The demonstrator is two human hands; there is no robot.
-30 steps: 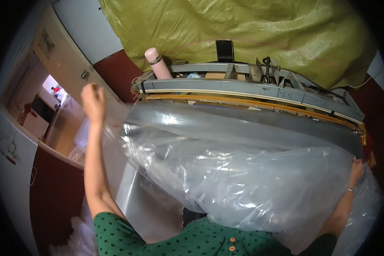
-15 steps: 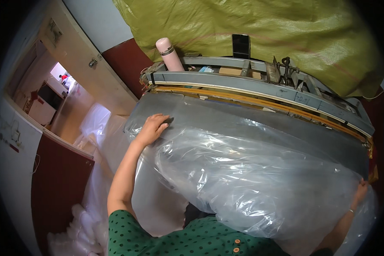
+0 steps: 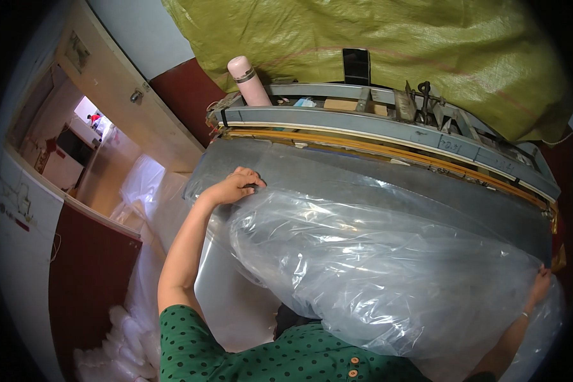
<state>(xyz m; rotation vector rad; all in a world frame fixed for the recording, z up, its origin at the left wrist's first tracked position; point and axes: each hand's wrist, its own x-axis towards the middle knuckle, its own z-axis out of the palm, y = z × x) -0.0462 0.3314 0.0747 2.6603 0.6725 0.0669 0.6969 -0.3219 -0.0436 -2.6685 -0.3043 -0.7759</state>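
Note:
A large clear plastic sheet (image 3: 356,254) lies bunched and wrinkled over the grey work surface (image 3: 235,156) and hangs toward my body. At its upper left corner my left hand (image 3: 235,186) has its fingers bent and closed on the film's edge. Far to the right, my right hand (image 3: 540,284) pinches the other end of that edge beside the surface's right corner. Between the two hands the edge runs slanting across the surface.
Behind the surface stands a grey metal frame (image 3: 325,118) with an orange bar (image 3: 375,148). A pink flask (image 3: 248,81) and metal clamps (image 3: 423,102) rest on it. A yellow-green tarp (image 3: 426,44) hangs behind. More plastic film (image 3: 130,328) piles up at left, by an open door (image 3: 124,83).
My left hand has shifted slightly right and its fingers have curled onto the film's edge. My right hand stays at the right end.

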